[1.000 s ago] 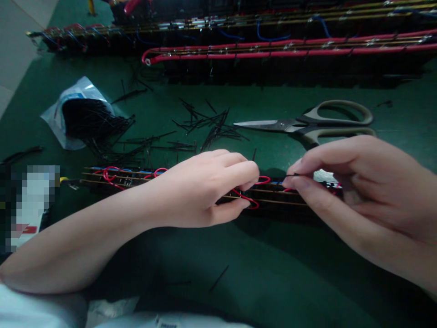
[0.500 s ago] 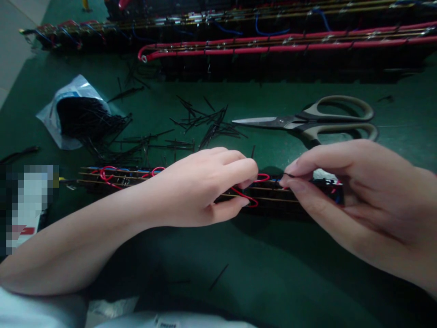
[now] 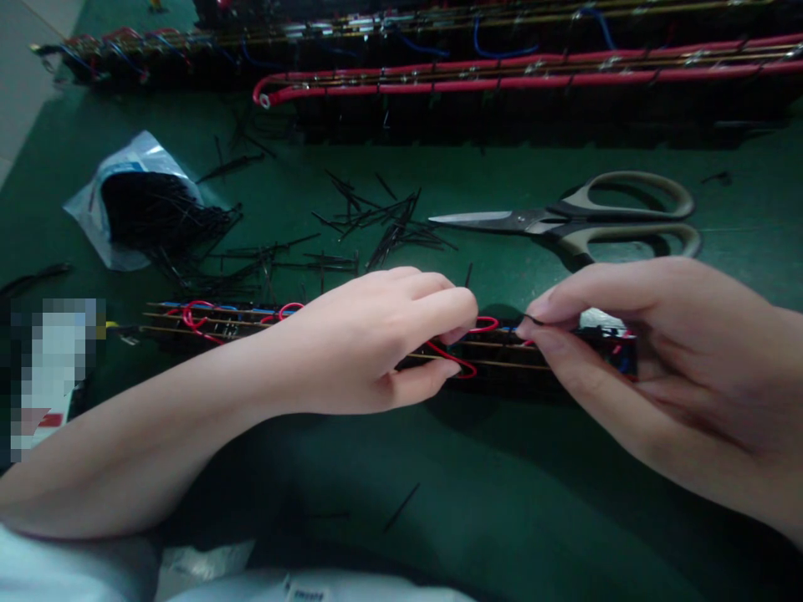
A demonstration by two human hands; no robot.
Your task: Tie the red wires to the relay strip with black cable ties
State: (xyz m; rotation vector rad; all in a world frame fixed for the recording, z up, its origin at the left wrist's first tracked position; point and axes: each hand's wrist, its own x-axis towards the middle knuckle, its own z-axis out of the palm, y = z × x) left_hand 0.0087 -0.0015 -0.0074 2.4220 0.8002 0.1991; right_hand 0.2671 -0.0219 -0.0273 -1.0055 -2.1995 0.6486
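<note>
A long, narrow black wiring assembly (image 3: 514, 365) lies across the table, with brass-coloured rails, blue wires and loops of red wire (image 3: 486, 324). My left hand (image 3: 382, 343) grips it from above, curled fingers on the far side and thumb on the near side. Part of a red loop passes between thumb and forefinger. Near the assembly's right end, my right hand (image 3: 652, 359) pinches a thin black cable tie (image 3: 532, 318) between thumb and forefinger. Its lower part and the other right fingertips are hidden.
Scissors (image 3: 527, 221) lie beyond my right hand. A plastic bag (image 3: 94, 213) spills black cable ties (image 3: 395, 221) over the green table (image 3: 502, 485). Larger assemblies with thick red cable (image 3: 407, 87) stand at the back. A partly blurred white object (image 3: 53, 376) is at left.
Both hands keep their grip with almost no movement. The whole view has shifted very slightly.
</note>
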